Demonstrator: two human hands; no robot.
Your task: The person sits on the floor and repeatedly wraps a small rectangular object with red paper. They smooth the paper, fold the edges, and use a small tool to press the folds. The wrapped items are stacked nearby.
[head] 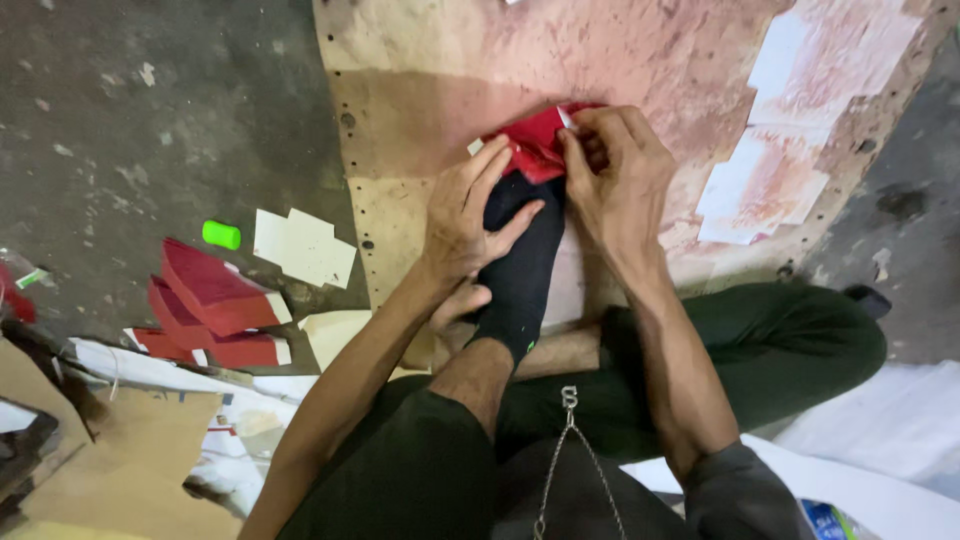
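I sit on the floor with my foot in a black sock [520, 270] resting on a stained wooden board [440, 90]. A piece of red material [535, 140] lies at the toe of the sock. My left hand [468, 215] presses on the sock and the red piece's near edge. Fingers of my right hand [615, 175] pinch the red piece's far edge, beside a small white strip [565, 118].
White paper pieces [770, 170] lie on the board's right side. On the grey floor at left are a stack of red shaped pieces [210, 310], white cards [303, 245] and a small green object [221, 235]. Brown cardboard [120, 450] sits at lower left.
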